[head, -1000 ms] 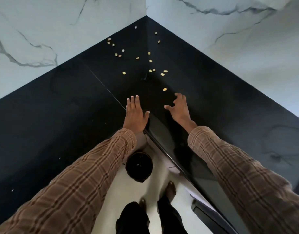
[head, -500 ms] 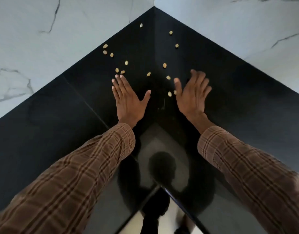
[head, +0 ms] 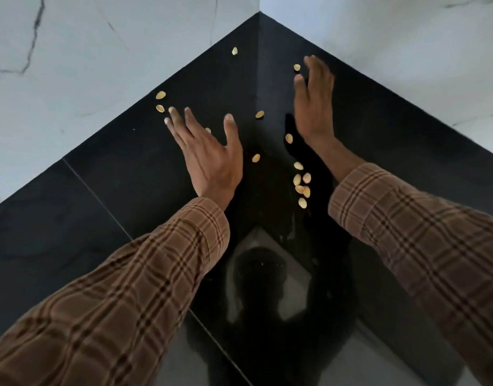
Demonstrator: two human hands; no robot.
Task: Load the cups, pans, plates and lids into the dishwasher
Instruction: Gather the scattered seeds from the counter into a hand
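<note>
Your left hand [head: 209,156] lies flat with fingers spread on the black counter [head: 106,168], and your right hand [head: 314,103] stands on edge, fingers straight; neither holds anything. Scattered yellow seeds [head: 302,188] lie between and around them, so you seem to be sweeping crumbs into the corner, a side job. No cups, pans, plates, lids or dishwasher are in view; next, gather the seeds, then turn to find the dishes
</note>
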